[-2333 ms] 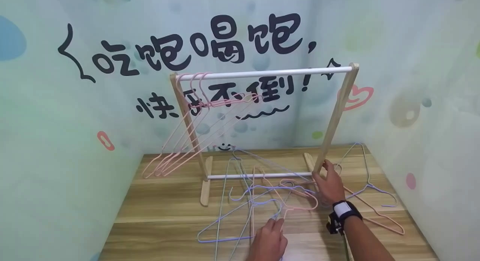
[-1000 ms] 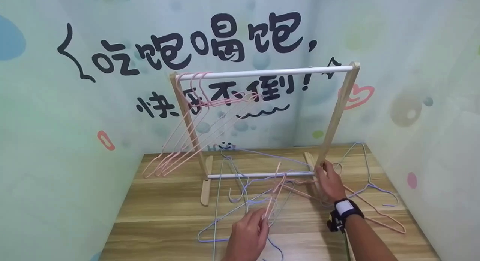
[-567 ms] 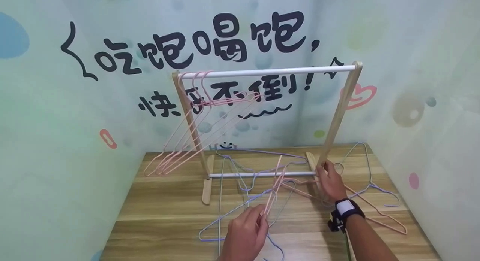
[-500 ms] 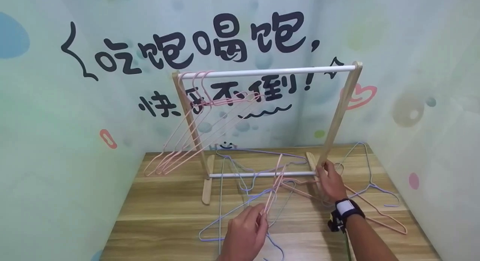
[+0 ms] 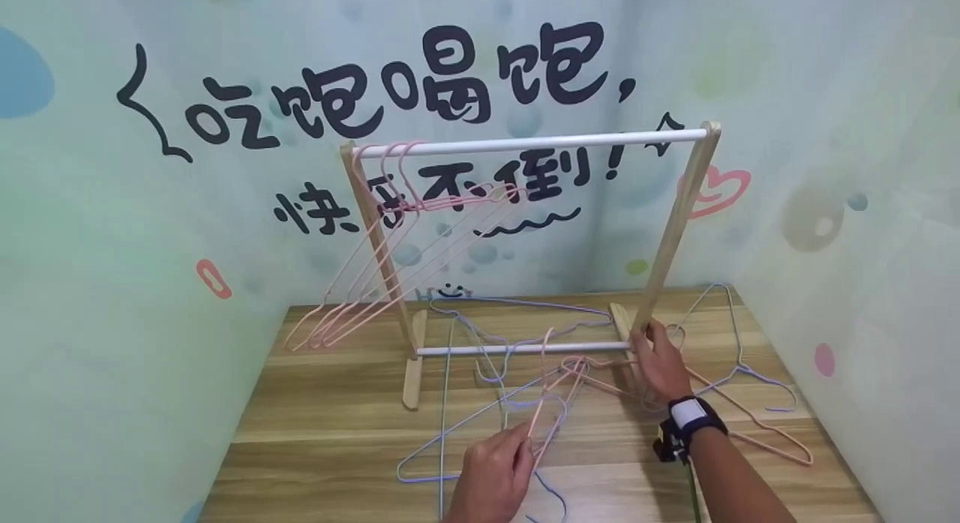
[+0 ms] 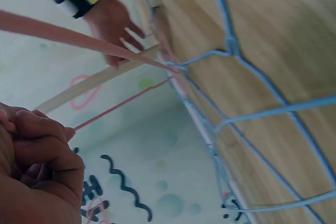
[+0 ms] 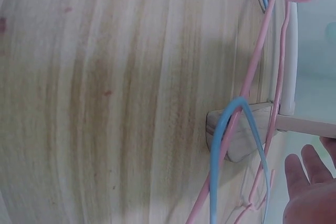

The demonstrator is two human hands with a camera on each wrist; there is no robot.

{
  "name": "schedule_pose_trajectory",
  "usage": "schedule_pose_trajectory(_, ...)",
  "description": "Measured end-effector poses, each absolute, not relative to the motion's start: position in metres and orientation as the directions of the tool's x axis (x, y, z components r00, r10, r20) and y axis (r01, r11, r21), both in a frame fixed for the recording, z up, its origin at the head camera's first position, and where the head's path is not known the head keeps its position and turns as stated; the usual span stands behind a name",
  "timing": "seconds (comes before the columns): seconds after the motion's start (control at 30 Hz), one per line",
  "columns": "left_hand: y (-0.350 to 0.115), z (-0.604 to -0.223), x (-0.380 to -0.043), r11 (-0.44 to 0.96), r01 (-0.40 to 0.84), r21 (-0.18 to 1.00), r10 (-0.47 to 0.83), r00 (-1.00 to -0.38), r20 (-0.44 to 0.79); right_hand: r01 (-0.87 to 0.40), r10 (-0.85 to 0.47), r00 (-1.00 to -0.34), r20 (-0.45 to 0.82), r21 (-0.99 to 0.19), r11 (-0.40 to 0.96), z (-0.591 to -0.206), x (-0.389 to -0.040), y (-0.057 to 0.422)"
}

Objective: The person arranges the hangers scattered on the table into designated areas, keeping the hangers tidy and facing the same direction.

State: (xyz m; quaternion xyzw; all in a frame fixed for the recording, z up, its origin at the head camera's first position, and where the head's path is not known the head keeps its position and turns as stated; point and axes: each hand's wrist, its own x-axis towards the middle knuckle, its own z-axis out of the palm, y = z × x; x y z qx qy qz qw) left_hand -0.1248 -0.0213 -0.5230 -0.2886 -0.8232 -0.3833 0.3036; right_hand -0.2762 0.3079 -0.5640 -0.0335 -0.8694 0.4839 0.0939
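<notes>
In the head view my left hand (image 5: pixel 491 470) pinches a pink wire clothes hanger (image 5: pixel 537 418) above the heap at the front. Part of that hanger is hidden by the fingers. The left wrist view has its strands (image 6: pixel 121 106) running away from the curled fingers (image 6: pixel 44 140). My right hand (image 5: pixel 664 365) holds the low end of the right wooden post (image 5: pixel 679 223) of a small clothes rack. Seen from the right wrist, two of its fingers (image 7: pixel 315 169) stand off beside the post. Several pink hangers (image 5: pixel 420 208) hang at the left of the white top rail (image 5: pixel 540 143).
Blue hangers (image 5: pixel 427 479), a pale green hanger (image 5: pixel 442 433) and a pink one overlap below my left hand and the lower rail (image 5: pixel 480 351). Another blue hanger (image 5: pixel 739 335) and a pink one (image 5: pixel 772 434) lie right of the rack. Patterned walls enclose the wooden tabletop (image 5: pixel 315 448).
My left hand has drawn a pink hanger up out of the heap, shifted left, and turned it. A blue hanger has slid back behind the lower rail. The right hand stays on the post.
</notes>
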Motion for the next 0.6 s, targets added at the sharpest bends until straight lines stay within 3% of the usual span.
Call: schedule_pose_trajectory(0.6,-0.066,-0.566,-0.136,0.577,0.775,0.257,0.313,-0.500,0.808,-0.014,0.152,-0.982,0.109,-0.855,0.519,-0.562,-0.275,0.306)
